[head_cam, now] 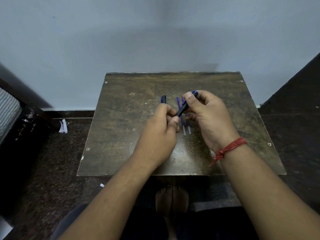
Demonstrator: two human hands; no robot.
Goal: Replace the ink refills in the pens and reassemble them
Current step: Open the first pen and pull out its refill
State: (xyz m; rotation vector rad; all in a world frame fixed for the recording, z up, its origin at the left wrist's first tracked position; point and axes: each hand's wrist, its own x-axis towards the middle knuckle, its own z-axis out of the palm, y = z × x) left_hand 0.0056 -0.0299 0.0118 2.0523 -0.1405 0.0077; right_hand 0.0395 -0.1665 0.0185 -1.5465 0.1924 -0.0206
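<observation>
A second pen [163, 99] is lying on the counter [121, 118], just left of the hands, its near end going under the left hand's knuckles. The left hand [160, 135] is curling its grip around the lower, dark end of a pen [186, 105], pinching it between thumb and fingers. That pen is slanting up and to the right, held above the counter. Beneath it, two refills [183, 129] are lying side by side, blue along most of their length and pale at the near ends. The right hand [207, 115] is grasping the pen's upper part, thumb pressing on the barrel near the blue top end.

Both hands seem to be working the barrel apart or together; which one cannot be told. If the halves are twisting free, a small inner part such as a spring could be dropping onto the counter and rolling off its edge, since nothing is stopping it there. Pulling at a slant could also be bending the thin refill inside.

Counted: two pens, two loose refills, and one red thread band [226, 149] on the right wrist.
</observation>
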